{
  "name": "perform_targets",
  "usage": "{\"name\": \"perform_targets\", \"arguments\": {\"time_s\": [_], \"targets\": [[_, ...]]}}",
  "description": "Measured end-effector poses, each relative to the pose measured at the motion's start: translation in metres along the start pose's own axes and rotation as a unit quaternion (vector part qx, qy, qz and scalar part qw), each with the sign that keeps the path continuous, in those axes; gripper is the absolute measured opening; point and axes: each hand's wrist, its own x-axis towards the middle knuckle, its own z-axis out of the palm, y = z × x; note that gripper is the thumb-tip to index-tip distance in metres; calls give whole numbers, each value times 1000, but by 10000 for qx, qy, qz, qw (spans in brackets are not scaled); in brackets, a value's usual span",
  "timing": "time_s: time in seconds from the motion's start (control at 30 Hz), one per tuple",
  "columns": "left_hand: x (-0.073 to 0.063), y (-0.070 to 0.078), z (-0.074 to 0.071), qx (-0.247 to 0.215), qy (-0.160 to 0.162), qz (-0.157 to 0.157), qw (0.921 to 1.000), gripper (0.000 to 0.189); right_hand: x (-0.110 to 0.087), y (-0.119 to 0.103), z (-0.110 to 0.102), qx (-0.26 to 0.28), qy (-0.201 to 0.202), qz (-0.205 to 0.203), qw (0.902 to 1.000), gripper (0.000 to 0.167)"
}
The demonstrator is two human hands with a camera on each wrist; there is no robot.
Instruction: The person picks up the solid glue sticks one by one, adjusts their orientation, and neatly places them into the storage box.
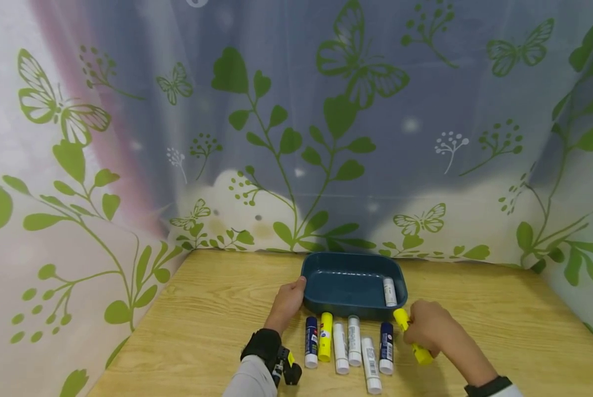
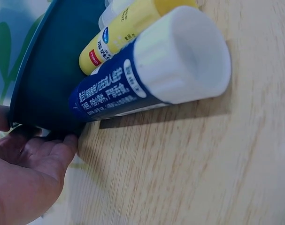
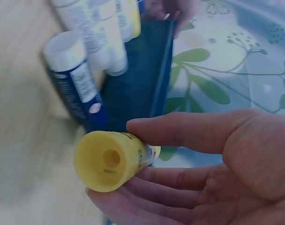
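Observation:
My left hand (image 1: pixel 288 302) holds the left end of a dark teal tray (image 1: pixel 351 311), thumb at the rim and fingers underneath in the left wrist view. In my right hand (image 1: pixel 430 326), a yellow glue stick (image 1: pixel 402 318) is pinched between thumb and fingers, close to the tray's front right corner. Its hollow base (image 3: pixel 102 161) faces the right wrist camera. One white glue stick (image 1: pixel 389 292) lies inside the tray at the right end. Before the tray lie a blue glue stick (image 1: pixel 311 342), a yellow one (image 1: pixel 325 337), three white ones (image 1: pixel 354 341) and another blue one (image 1: pixel 386 347).
The wooden table (image 1: pixel 217 309) extends on both sides of the tray. Behind it hangs a curtain (image 1: pixel 286 138) printed with green leaves and butterflies, which also runs along both sides.

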Motion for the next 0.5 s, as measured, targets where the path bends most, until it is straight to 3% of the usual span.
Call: {"name": "perform_targets", "arguments": {"time_s": [0.23,0.33,0.5], "targets": [[-1,-1,0,-43,49,55,10000,58,-1,-14,-8,230,362,-454,9980,28],[0,-1,0,-17,41,28,10000,59,2,-16,-9,182,567,-523,9969,42],[-1,0,0,25,10,-24,10000,60,10,-17,-9,52,1033,-590,9929,49]]}}
